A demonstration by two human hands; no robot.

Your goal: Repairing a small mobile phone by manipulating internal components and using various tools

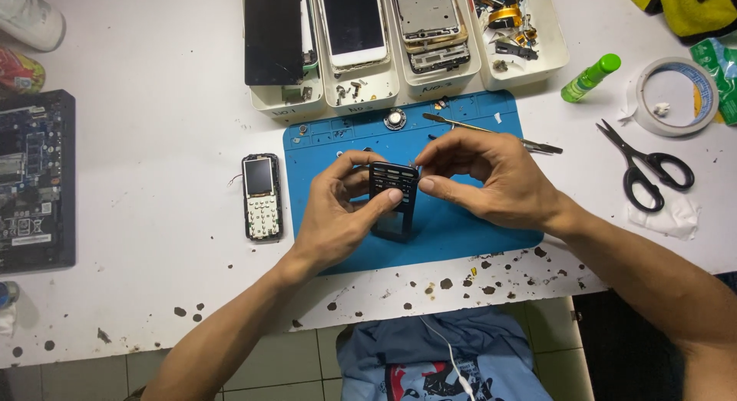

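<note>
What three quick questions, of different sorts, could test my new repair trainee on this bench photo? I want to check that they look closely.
1. True or false: both hands hold the black phone front housing above the blue work mat.
2. What lies left of the mat on the white table?
A. scissors
B. a keypad phone without its cover
C. a green bottle
3. Fill in: the black scissors lie just below a roll of ____.

Key
1. True: left hand and right hand both have it in their grip.
2. B, the keypad phone.
3. Tape.
</note>
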